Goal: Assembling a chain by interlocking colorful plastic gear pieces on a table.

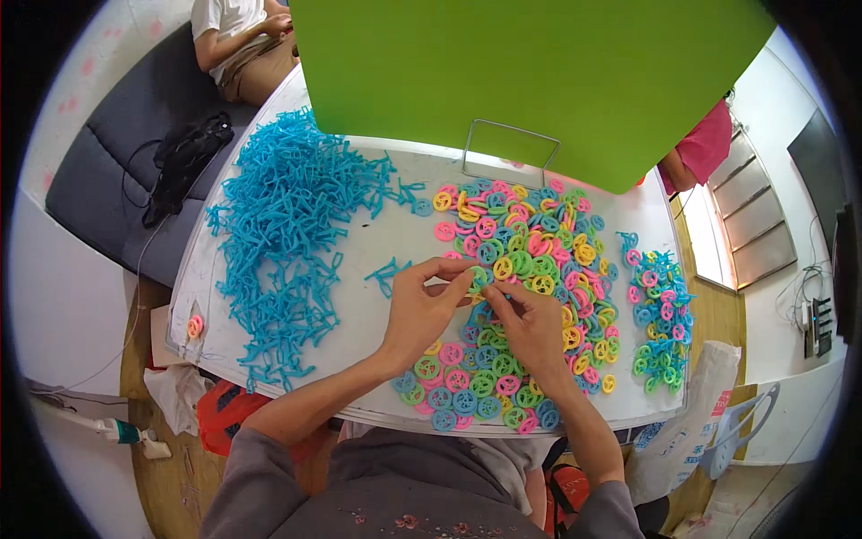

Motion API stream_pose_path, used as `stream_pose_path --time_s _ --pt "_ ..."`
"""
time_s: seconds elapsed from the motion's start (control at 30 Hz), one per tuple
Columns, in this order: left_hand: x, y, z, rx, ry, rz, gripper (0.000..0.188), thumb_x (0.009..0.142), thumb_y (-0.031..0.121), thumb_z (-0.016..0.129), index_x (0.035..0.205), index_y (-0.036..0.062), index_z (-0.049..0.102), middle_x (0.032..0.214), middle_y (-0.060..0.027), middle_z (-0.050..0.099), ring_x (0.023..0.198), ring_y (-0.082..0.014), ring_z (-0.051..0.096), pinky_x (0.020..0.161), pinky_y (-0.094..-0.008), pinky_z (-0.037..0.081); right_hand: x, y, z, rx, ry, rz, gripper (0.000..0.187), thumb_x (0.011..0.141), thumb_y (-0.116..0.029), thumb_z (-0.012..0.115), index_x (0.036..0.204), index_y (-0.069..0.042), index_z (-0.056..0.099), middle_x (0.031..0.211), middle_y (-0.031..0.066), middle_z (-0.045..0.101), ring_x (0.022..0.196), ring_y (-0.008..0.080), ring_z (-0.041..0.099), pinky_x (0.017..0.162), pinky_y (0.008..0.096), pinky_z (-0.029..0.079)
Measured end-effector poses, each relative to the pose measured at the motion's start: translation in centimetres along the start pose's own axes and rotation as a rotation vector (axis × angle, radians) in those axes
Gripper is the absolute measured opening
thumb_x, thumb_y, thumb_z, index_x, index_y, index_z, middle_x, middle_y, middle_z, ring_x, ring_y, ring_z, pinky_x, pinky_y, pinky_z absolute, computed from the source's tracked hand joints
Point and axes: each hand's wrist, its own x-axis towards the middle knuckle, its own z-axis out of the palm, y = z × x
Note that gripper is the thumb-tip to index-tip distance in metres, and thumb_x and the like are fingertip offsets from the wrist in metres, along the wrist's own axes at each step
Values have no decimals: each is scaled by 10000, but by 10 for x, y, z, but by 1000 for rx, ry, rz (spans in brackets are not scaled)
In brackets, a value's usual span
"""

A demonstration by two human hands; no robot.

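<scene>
Over the middle of the table, my left hand [427, 301] pinches a small green spoked plastic wheel [479, 278] between thumb and fingers. My right hand [532, 334] meets it from the right, its thumb and forefinger closed at the wheel's lower edge; whatever lies between those fingertips is too small to make out. Under and around both hands spreads a pile of plastic wheels [512, 364] in pink, yellow, green and blue. To the left lies a large heap of blue forked plastic pieces [278, 207], with a few loose blue pieces [388, 271] just beyond my left hand.
At the table's right edge is a pile of blue pieces joined with wheels [663, 314]. A green panel [530, 81] with a wire stand [512, 130] rises at the back. One person [242, 45] sits far left; another's pink sleeve [705, 144] shows right. A white sack [687, 422] stands right.
</scene>
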Motion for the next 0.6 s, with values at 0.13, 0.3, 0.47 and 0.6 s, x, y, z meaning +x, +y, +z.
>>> stream_pose_path --time_s 0.13,0.3,0.47,0.6 --pt "3 -6 -3 -103 -70 -69 222 920 120 569 1086 -21 613 999 -61 597 911 -136 613 823 -306 555 2 0 -7 27 -7 -25 185 864 -152 653 930 21 672 661 103 648 549 92 560 495 256 426" --pt "4 -2 -1 -135 -101 -77 207 924 123 565 1072 -19 589 1036 -62 591 946 -142 605 860 -297 533 6 5 -12 75 46 -104 330 825 -41 669 1149 -27 611 818 59 678 710 78 616 662 220 504" --pt "4 -6 -5 38 -182 72 191 915 132 584 1048 -5 584 1029 -58 596 929 -138 602 838 -291 531 6 3 -20 190 -90 -90 367 849 9 611 1211 -35 564 957 65 660 804 100 628 740 238 519" --pt "10 5 -10 0 -137 -28 180 911 115 585 1058 13 587 1004 -58 606 901 -125 601 789 -288 538 7 -4 -28 520 -258 34 343 853 66 565 1188 -10 568 1068 51 579 852 122 615 750 238 515"
